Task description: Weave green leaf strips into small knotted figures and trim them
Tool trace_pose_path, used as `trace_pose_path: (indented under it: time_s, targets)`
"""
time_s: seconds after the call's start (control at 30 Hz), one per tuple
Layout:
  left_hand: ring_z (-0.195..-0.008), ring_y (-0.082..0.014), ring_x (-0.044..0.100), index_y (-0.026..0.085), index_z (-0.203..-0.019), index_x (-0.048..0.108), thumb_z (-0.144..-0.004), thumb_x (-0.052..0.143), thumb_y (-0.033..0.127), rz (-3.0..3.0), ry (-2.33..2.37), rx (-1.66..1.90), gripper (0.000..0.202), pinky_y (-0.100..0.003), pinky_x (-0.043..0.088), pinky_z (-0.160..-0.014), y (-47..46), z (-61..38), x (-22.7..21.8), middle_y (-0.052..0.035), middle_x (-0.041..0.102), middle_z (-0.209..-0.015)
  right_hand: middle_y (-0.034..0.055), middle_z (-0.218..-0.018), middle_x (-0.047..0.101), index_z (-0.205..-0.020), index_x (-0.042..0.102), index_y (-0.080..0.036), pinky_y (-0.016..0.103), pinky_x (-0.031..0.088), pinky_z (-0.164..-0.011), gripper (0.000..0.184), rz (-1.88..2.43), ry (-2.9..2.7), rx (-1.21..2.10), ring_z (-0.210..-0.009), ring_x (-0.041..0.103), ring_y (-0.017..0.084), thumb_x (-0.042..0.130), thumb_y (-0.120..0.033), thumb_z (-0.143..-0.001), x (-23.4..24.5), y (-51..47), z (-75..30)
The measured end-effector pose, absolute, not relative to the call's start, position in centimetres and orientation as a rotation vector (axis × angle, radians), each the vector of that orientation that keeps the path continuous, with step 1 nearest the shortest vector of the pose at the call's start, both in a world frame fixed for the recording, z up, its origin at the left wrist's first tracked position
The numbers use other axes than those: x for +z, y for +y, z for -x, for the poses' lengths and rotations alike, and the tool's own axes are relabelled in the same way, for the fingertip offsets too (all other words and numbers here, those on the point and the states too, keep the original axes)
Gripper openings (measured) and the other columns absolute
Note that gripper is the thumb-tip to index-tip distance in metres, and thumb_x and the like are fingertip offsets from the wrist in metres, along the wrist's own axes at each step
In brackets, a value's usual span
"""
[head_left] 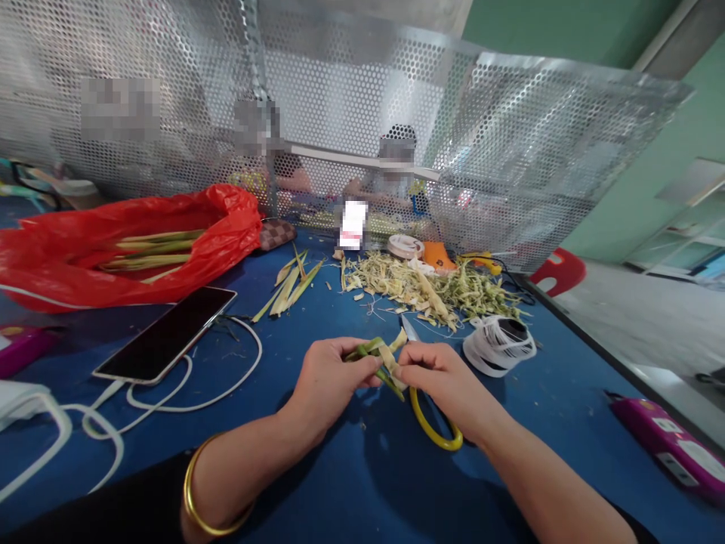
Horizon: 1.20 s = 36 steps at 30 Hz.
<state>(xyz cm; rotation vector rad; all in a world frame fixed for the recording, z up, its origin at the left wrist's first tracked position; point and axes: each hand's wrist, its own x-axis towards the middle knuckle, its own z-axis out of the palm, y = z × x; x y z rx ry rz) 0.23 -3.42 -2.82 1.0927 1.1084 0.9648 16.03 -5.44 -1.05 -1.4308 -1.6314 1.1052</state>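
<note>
Tightly, both hands (331, 378) (439, 374) on leaf strip (381, 357)

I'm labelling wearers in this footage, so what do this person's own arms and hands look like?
Both hands are bare, no gloves or rings visible. The left hand has a plain gold bangle at the wrist and a black sleeve starting just behind it. The right hand and forearm show nothing worn.
</note>
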Motion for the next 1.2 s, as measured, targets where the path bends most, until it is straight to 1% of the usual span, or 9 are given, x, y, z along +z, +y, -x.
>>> trace_pose_path:
  time_s: [0.13,0.27,0.4,0.5,0.63,0.77,0.93,1.03,1.2]
  targets:
    - [-0.054,-0.014,0.061,0.015,-0.078,0.073,-0.065,0.068,0.023,-1.247,1.133,0.942,0.016,-0.024,0.047,-0.057,-3.3,-0.1,-3.8,-0.0025,0.068,-0.062,-0.004,-0.054,0.041,-0.049,0.042,-0.019,0.024,0.029,-0.051,0.025,1.468,-1.72,0.978,-0.053,0.038,0.01,0.053,-0.023,-0.071,-1.2,-5.5,-16.0]
    - [-0.057,-0.0144,0.059,0.018,-0.078,0.073,-0.069,0.061,0.023,-1.439,1.147,0.905,0.016,-0.023,0.043,-0.055,-3.4,0.0,-4.5,-0.0003,0.067,-0.062,-0.0016,-0.057,0.051,-0.054,0.05,-0.02,0.025,0.031,-0.052,0.024,1.608,-1.837,0.614,-0.053,0.045,0.013,0.055,-0.026,-0.077,-1.6,-6.0,-15.8]
    - [-0.057,-0.0129,0.055,0.017,-0.063,0.069,-0.071,0.057,0.025,-1.63,1.177,0.868,0.017,-0.021,0.038,-0.053,-3.6,0.0,-4.1,0.0014,0.062,-0.057,-0.0003,-0.059,0.057,-0.062,0.057,-0.022,0.026,0.029,-0.052,0.021,1.692,-1.919,0.288,-0.054,0.048,0.014,0.054,-0.029,-0.082,-1.9,-6.5,-15.4]
    - [-0.056,-0.0127,0.054,0.017,-0.059,0.067,-0.071,0.057,0.025,-1.653,1.158,0.834,0.017,-0.021,0.036,-0.052,-3.5,0.0,-4.0,0.0016,0.059,-0.055,-0.0017,-0.058,0.058,-0.069,0.056,-0.023,0.026,0.03,-0.051,0.015,1.729,-1.884,0.357,-0.053,0.049,0.014,0.057,-0.032,-0.082,-1.8,-6.5,-15.5]
    - [-0.056,-0.0145,0.058,0.017,-0.071,0.07,-0.069,0.058,0.024,-1.482,1.077,0.731,0.014,-0.022,0.04,-0.053,-3.4,0.0,-4.1,0.0001,0.063,-0.058,-0.0022,-0.061,0.059,-0.079,0.059,-0.023,0.025,0.034,-0.052,0.015,1.643,-1.797,0.522,-0.054,0.051,0.013,0.057,-0.037,-0.082,-1.2,-6.2,-16.3]
    - [-0.051,-0.0129,0.056,0.016,-0.072,0.07,-0.069,0.057,0.023,-1.538,0.99,0.629,0.016,-0.022,0.041,-0.051,-3.6,-0.2,-4.3,0.0008,0.06,-0.056,-0.0001,-0.069,0.057,-0.069,0.062,-0.021,0.025,0.034,-0.052,0.018,1.572,-1.852,0.576,-0.056,0.048,0.012,0.059,-0.036,-0.079,-1.0,-5.7,-16.6]
    - [-0.051,-0.0114,0.056,0.014,-0.072,0.069,-0.068,0.056,0.019,-1.543,0.897,0.493,0.015,-0.021,0.041,-0.052,-4.1,-0.3,-3.8,0.0019,0.059,-0.055,-0.0038,-0.056,0.05,-0.062,0.053,-0.019,0.022,0.035,-0.048,0.021,1.475,-1.599,0.975,-0.051,0.044,0.01,0.059,-0.032,-0.077,-1.7,-5.0,-16.3]
    - [-0.05,-0.011,0.056,0.014,-0.064,0.064,-0.067,0.056,0.018,-1.524,0.841,0.416,0.009,-0.02,0.041,-0.052,-4.2,-0.3,-3.5,0.0033,0.055,-0.053,-0.0059,-0.05,0.047,-0.063,0.05,-0.019,0.022,0.034,-0.046,0.025,1.409,-1.402,0.921,-0.045,0.042,0.009,0.058,-0.036,-0.079,-2.0,-4.8,-16.2]
    - [-0.055,-0.0119,0.059,0.015,-0.068,0.063,-0.068,0.06,0.021,-1.389,0.762,0.353,0.007,-0.023,0.046,-0.06,-4.1,0.0,-2.9,0.0028,0.057,-0.059,-0.0069,-0.048,0.047,-0.065,0.05,-0.019,0.021,0.034,-0.045,0.023,1.437,-1.398,0.774,-0.042,0.043,0.009,0.059,-0.035,-0.079,-2.3,-4.7,-15.9]
